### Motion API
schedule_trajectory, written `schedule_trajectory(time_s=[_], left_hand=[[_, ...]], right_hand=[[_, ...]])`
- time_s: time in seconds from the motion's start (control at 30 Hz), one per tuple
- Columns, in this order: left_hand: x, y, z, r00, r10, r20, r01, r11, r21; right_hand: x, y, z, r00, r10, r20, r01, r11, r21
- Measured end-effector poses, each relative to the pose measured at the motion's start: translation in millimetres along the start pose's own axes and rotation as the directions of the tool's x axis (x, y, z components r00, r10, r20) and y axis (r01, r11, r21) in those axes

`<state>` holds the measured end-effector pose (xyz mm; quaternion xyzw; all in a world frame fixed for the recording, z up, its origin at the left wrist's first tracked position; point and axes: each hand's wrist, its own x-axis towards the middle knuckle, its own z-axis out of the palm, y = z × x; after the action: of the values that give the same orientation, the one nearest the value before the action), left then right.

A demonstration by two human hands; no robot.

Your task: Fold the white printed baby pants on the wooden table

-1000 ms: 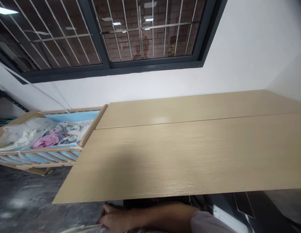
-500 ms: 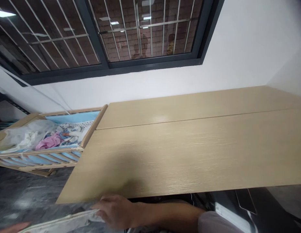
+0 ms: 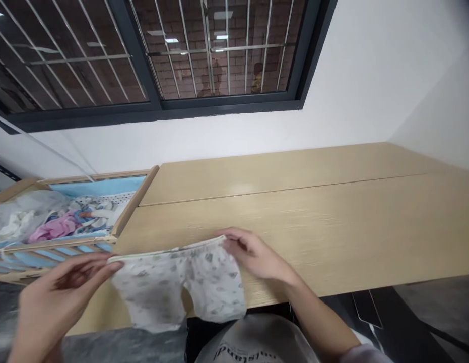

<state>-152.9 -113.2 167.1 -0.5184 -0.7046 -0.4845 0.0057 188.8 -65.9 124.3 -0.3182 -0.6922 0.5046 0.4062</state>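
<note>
Small white shorts [image 3: 154, 287] with a grey-green leaf-like print hang stretched between my two hands, over the near edge of the wooden table [image 3: 279, 227]. My left hand [image 3: 64, 292] pinches the left end of the waistband between thumb and fingers. At the other end of the waistband, my right hand [image 3: 253, 252] is closed on the right corner, its thumb partly hidden. The two short legs dangle downward with a gap between them, and the lower hems reach past the table's front edge.
On the left, a wooden crib [image 3: 136, 206] with blue lining adjoins the table and holds a pink cloth [image 3: 55, 227], other clothes and a clear plastic bag [image 3: 34, 204]. A dark phone-like slab [image 3: 366, 308] lies at lower right. Behind is a barred window [image 3: 219, 50].
Both hands have come up into view with the shorts, which were low at the bottom left edge and are now spread out at the table's front edge. The view has shifted slightly.
</note>
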Motion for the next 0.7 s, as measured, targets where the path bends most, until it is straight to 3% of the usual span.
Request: schedule_trajectory(time_s=[0.13, 0.37, 0.5, 0.7], left_hand=[[10, 19, 51.3, 0.973, 0.071, 0.22, -0.04, 0.989, -0.141], [36, 36, 118.8, 0.904, 0.166, 0.395, -0.083, 0.972, -0.219], [53, 37, 155.2, 0.864, 0.209, 0.457, -0.124, 0.97, -0.209], [72, 16, 227.8, 0.803, 0.165, 0.572, -0.09, 0.983, -0.157]], right_hand=[[-1, 8, -43, 0.994, 0.045, -0.104, -0.051, 0.997, -0.055], [28, 36, -97, 0.971, 0.078, -0.225, -0.121, 0.975, -0.186], [58, 71, -115, 0.966, 0.042, -0.255, -0.136, 0.922, -0.364], [101, 136, -134, 0.952, 0.009, -0.306, -0.205, 0.761, -0.615]])
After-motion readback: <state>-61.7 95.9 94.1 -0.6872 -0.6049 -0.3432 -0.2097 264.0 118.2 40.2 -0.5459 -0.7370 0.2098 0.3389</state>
